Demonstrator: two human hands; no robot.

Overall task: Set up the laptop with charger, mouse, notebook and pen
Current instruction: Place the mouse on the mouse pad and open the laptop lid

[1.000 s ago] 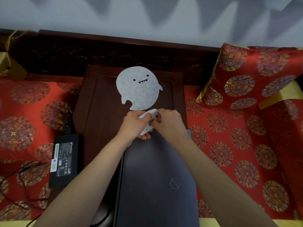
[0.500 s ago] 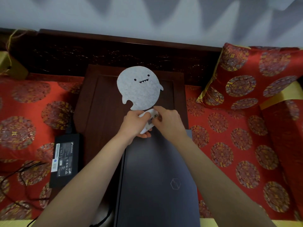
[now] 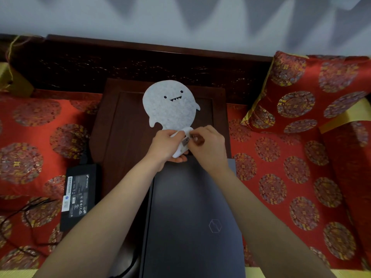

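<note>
The left hand [image 3: 166, 143] is cradling the white mouse [image 3: 181, 145] underside-up, clamped around it, while the right hand [image 3: 208, 145], touching it from the right, is pinching the small receiver [image 3: 185, 140] lying crosswise in its underside.

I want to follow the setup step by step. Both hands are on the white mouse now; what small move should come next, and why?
Probably pull the small metal plug free with the right hand. The left hand holds the white mouse turned over above the closed laptop, and the right fingertips pinch at that plug, likely its receiver.
</note>
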